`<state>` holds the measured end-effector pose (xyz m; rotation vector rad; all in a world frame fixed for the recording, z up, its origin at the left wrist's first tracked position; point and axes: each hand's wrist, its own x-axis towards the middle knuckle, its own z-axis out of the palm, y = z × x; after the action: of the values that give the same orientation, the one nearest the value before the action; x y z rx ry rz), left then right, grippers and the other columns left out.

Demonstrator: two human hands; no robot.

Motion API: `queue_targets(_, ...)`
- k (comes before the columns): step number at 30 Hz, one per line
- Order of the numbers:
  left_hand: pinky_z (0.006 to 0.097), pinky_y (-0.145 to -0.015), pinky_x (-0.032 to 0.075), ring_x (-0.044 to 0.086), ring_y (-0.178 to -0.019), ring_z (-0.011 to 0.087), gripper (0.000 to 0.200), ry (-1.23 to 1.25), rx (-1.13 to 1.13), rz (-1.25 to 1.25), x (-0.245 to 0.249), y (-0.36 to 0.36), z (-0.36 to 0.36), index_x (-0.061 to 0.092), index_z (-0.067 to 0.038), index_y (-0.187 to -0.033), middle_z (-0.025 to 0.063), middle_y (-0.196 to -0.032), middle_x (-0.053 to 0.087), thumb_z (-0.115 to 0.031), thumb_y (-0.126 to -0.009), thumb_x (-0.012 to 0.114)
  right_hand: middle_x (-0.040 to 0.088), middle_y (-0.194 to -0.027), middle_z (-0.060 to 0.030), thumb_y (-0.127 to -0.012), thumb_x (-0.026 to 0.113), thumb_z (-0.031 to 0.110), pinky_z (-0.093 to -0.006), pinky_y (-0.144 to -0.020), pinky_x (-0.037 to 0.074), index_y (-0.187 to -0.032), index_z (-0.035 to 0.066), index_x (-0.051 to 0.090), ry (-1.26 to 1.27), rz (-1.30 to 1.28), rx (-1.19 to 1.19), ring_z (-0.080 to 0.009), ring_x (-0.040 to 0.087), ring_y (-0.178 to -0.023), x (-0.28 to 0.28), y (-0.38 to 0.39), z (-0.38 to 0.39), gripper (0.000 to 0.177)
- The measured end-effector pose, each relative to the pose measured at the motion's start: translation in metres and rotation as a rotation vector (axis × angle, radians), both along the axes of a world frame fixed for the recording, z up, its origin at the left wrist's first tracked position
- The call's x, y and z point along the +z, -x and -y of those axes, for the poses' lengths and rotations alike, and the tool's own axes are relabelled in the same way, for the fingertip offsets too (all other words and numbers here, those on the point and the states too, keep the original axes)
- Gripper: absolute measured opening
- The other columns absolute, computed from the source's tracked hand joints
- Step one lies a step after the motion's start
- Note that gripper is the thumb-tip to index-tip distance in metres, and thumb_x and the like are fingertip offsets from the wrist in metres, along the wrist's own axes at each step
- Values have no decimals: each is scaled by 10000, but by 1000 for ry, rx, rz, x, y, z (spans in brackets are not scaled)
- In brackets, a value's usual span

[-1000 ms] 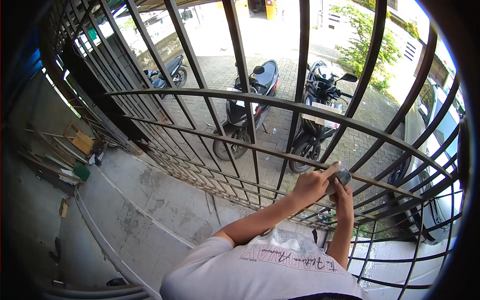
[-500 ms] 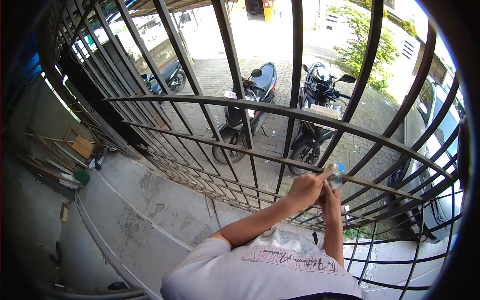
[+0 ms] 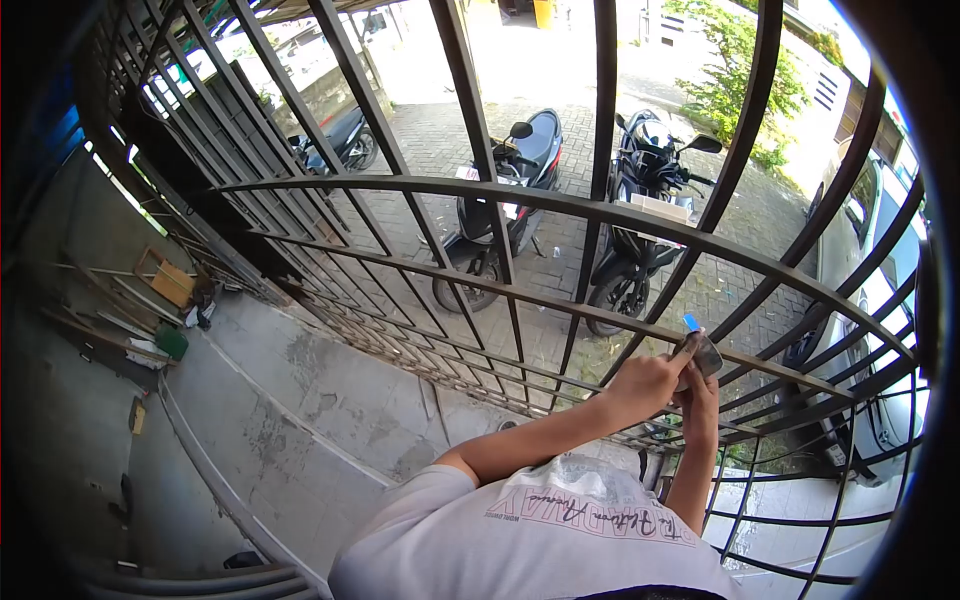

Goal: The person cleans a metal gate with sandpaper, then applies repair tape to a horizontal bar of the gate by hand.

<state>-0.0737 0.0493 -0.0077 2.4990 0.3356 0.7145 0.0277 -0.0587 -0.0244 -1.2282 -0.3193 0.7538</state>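
My left hand (image 3: pixel 645 382) reaches in from the left, its fingers closed at a small rounded, see-through greyish object (image 3: pixel 707 354) with a bright blue tip (image 3: pixel 691 322). From below, my right hand (image 3: pixel 699 400) grips the same object, fingers wrapped around its lower side. What kind of thing it is, I cannot tell. Both hands are close together, right at a lower horizontal rail of the dark metal bar fence (image 3: pixel 640 212), and overlap it in this view.
Beyond the bars stand a scooter (image 3: pixel 490 215), a black motorcycle (image 3: pixel 640 200) and another motorbike (image 3: pixel 345 145) on paving. A pale car (image 3: pixel 880 400) is at the right. Wood pieces and a green container (image 3: pixel 171 343) lie by the left wall. Grey concrete floor (image 3: pixel 300 390) runs below.
Both hands and the object with the blue tip have moved a little to the right along the rail. The object now looks darker and tilted differently.
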Motion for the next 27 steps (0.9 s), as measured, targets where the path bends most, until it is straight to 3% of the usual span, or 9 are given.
queue_targets(4, 458, -582, 568, 692, -609, 340, 637, 28, 32, 11, 4, 19, -26, 462, -260, -1544, 179, -717, 681, -145, -935, 612, 558, -712, 95, -1042, 615, 319, -224, -509, 293, -947, 135, 652, 48, 119, 218, -9, 435, -571, -17, 9, -13, 210)
queue_targets(6, 460, -587, 570, 694, -617, 346, 649, 27, 52, -15, 9, 20, -22, 438, -227, -1558, 175, -707, 676, -144, -939, 614, 565, -714, 96, -1043, 616, 328, -217, -511, 302, -949, 127, 654, 14, -64, 114, -5, 453, -581, -1, 33, -22, 225)
queue_targets(9, 464, -592, 570, 695, -636, 359, 696, 10, 10, -81, 10, 2, -5, 396, -165, -1577, 182, -728, 679, -130, -920, 623, 577, -711, 88, -1039, 620, 312, -215, -499, 290, -974, 127, 673, 10, 47, 104, -4, 454, -567, -12, 0, 2, 203)
queue_targets(14, 468, -598, 574, 697, -637, 355, 689, -28, 36, -90, 7, 17, -19, 421, -225, -1567, 181, -737, 683, -126, -916, 622, 527, -697, 104, -1038, 621, 302, -226, -494, 253, -991, 143, 658, 63, 141, 163, -5, 397, -549, -9, 3, -6, 170)
queue_targets(18, 466, -612, 579, 702, -648, 354, 658, 16, 107, -1, 4, 20, -20, 431, -223, -1562, 194, -753, 680, -139, -933, 600, 560, -758, 80, -1048, 609, 326, -208, -544, 355, -1020, 125, 638, -28, -88, 157, -23, 482, -617, -19, 27, -18, 205)
queue_targets(20, 462, -614, 579, 704, -651, 350, 666, 34, 43, -21, 2, 6, -10, 423, -191, -1566, 196, -751, 680, -138, -928, 605, 587, -753, 74, -1048, 605, 317, -205, -518, 363, -1041, 117, 649, 8, -90, 33, -17, 506, -596, -12, 20, -8, 205)
queue_targets(21, 462, -611, 577, 704, -648, 348, 659, -7, 33, -2, 0, -2, -4, 417, -164, -1566, 188, -738, 676, -141, -935, 604, 612, -772, 65, -1046, 607, 309, -207, -509, 387, -1062, 114, 659, -30, -2, 124, -20, 522, -588, -29, -2, 6, 202)
queue_targets(22, 462, -611, 577, 704, -648, 348, 659, -2, 31, -9, 1, 3, -5, 417, -164, -1566, 188, -738, 676, -141, -935, 604, 596, -737, 67, -1043, 611, 314, -201, -508, 375, -1044, 108, 666, -9, 22, 51, -11, 509, -580, -9, 5, 3, 214)
queue_targets(27, 482, -649, 576, 724, -724, 358, 631, 29, 91, -44, 12, 21, -25, 468, -256, -1535, 188, -810, 714, -167, -931, 627, 609, -741, 50, -1048, 602, 346, -224, -527, 410, -999, 96, 661, 67, 7, 149, -26, 525, -592, -17, 25, -24, 262)
